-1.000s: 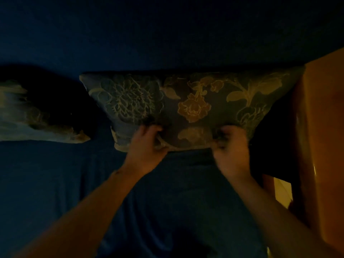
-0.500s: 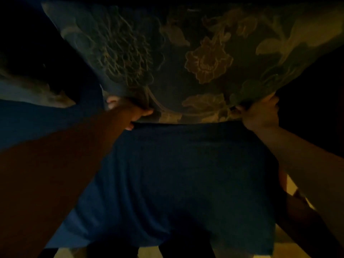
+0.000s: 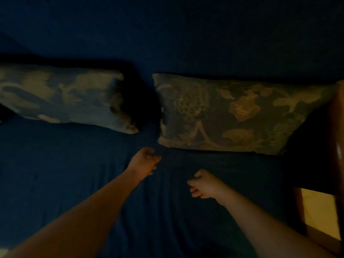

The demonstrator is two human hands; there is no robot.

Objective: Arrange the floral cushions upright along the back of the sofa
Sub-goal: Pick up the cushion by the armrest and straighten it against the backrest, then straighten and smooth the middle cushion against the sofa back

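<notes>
Two floral cushions lean against the back of a dark blue sofa [image 3: 93,183] in dim light. The right floral cushion [image 3: 232,112] stands by the wooden armrest, and the left floral cushion [image 3: 61,99] stands further left with a dark gap between them. My left hand [image 3: 144,162] hovers over the seat just below the right cushion's lower left corner, fingers loosely curled, holding nothing. My right hand [image 3: 203,186] is lower on the seat, fingers curled, also holding nothing. Neither hand touches a cushion.
A wooden armrest [image 3: 337,136] borders the sofa on the right. Pale floor [image 3: 320,215] shows beyond it at the lower right. The blue sofa back [image 3: 167,34] fills the top of the view.
Both hands gripped the right cushion's lower edge earlier; they have let go and pulled back over the seat. The cushion now rests against the sofa back.
</notes>
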